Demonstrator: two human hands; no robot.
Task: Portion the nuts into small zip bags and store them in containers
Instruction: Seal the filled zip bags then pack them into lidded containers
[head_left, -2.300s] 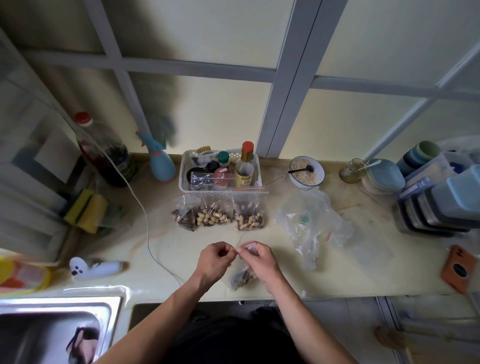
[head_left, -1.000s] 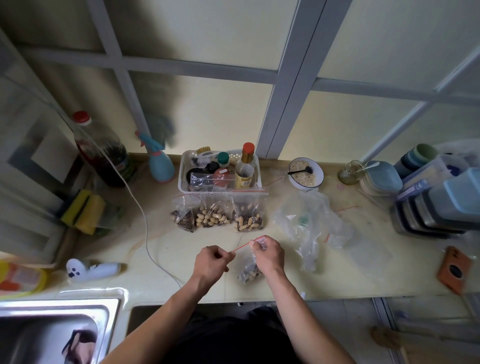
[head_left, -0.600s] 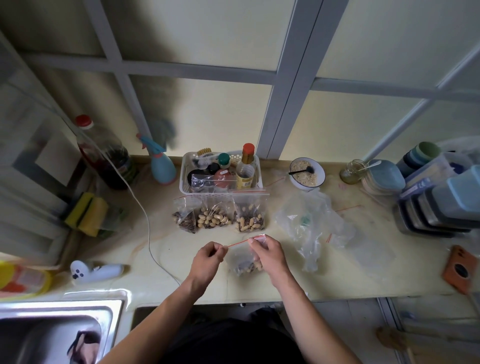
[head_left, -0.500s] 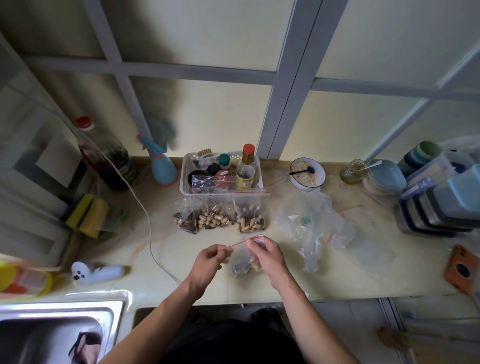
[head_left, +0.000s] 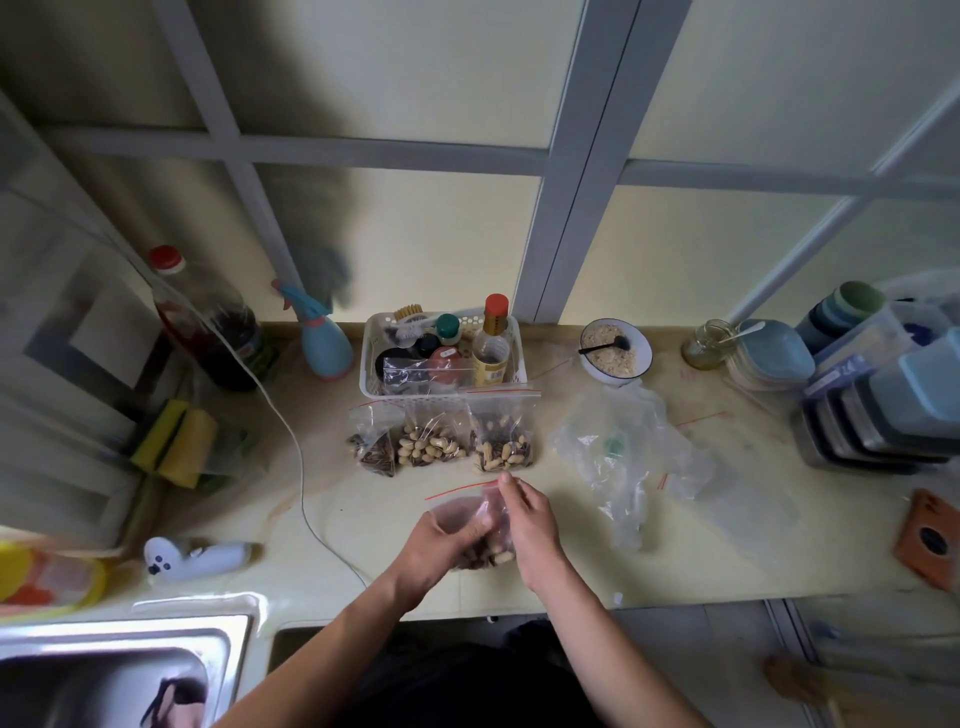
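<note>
Near the counter's front edge, the left hand (head_left: 441, 540) cups a small zip bag of nuts (head_left: 480, 535), fingers curled round its side, while the right hand (head_left: 530, 519) pinches the bag's red-striped top corner. Beyond it three filled zip bags (head_left: 441, 441) stand in a row just before a white basket (head_left: 374, 364) of bottles, with stacked containers (head_left: 883, 415) far right.

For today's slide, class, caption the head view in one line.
Both hands hold a small bag of nuts on the counter.
</note>
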